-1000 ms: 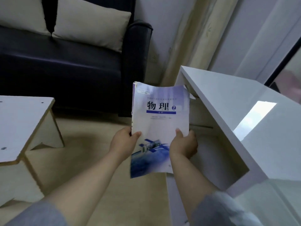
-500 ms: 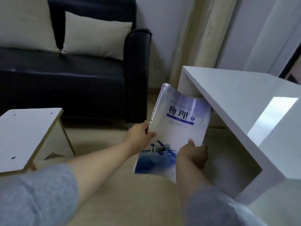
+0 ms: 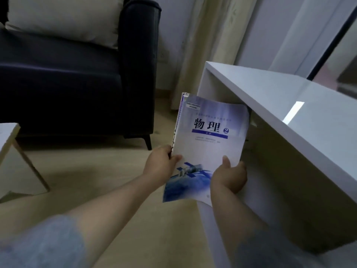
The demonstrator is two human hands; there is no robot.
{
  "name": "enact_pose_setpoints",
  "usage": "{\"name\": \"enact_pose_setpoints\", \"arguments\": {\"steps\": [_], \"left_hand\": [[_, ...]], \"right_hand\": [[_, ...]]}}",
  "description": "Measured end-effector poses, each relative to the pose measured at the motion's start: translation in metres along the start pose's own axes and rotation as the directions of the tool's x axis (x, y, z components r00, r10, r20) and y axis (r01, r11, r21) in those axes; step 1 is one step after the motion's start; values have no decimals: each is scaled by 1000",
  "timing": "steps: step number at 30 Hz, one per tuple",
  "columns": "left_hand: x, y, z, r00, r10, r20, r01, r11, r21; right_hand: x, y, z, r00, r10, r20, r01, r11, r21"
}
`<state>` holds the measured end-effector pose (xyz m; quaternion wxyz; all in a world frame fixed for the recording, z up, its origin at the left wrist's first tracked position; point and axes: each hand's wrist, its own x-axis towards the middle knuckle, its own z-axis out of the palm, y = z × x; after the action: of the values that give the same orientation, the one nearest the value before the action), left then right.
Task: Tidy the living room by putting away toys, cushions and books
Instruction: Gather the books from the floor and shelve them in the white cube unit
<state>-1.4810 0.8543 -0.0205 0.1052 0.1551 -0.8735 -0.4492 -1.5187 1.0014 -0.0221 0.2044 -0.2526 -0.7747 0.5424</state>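
Observation:
A thin paperback textbook (image 3: 209, 140) with a pale blue and white cover and a satellite picture is held up in both hands, tilted a little to the right. My left hand (image 3: 160, 165) grips its spine edge, thumb on the cover. My right hand (image 3: 229, 176) grips the lower right edge, thumb on the cover and fingers behind. The book's top right corner sits at the open front of a white cabinet (image 3: 286, 113), just under its top panel. A beige cushion (image 3: 63, 18) leans on the sofa's back.
A dark sofa (image 3: 77, 78) stands at the left, its arm and leg near the book. A low wooden table (image 3: 9, 136) juts in at the far left. Pale curtains (image 3: 208, 45) hang behind the cabinet. Wood floor lies between them.
Both hands have carried the book down and to the right, from upright in front of me to the cabinet's open front. The view has dropped lower and closer.

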Motion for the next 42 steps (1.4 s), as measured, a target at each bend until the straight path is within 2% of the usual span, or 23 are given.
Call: {"name": "enact_pose_setpoints", "arguments": {"steps": [5, 11, 15, 21, 25, 27, 29, 31, 36, 38, 42], "left_hand": [[18, -7, 18, 999, 41, -2, -41, 999, -31], [35, -5, 26, 990, 126, -63, -133, 985, -109], [46, -4, 35, 988, 140, -72, -151, 973, -176], [62, -16, 45, 986, 158, -53, -166, 964, -207], [69, -17, 47, 981, 190, -49, -196, 962, -189], [70, -16, 49, 978, 203, -41, -207, 961, -184], [71, -16, 50, 976, 215, -38, -218, 956, -197], [71, -18, 51, 973, 226, -42, -230, 950, -214], [72, -22, 54, 952, 302, -54, -306, 924, -227], [75, -21, 58, 949, 310, -54, -314, 917, -245], [83, -14, 66, 948, 316, -46, -316, 908, -276]], "right_hand": [[10, 2, 9, 996, -39, -86, 32, 996, -81], [25, -11, 25, 980, -4, -197, -3, 999, -33], [45, -9, 38, 968, -93, -231, 80, 995, -66], [56, 25, 49, 993, -14, -121, -5, 987, -158], [54, 45, 46, 987, 75, -143, -109, 964, -242], [47, 57, 47, 995, 62, -72, -77, 973, -220], [41, 67, 50, 992, 52, 114, -27, 977, -210], [37, 72, 53, 964, 22, 264, 31, 980, -197], [32, 85, 56, 871, -162, 464, 291, 931, -221], [35, 85, 58, 851, -130, 509, 287, 926, -244], [48, 82, 68, 885, -104, 454, 231, 944, -234]]}}
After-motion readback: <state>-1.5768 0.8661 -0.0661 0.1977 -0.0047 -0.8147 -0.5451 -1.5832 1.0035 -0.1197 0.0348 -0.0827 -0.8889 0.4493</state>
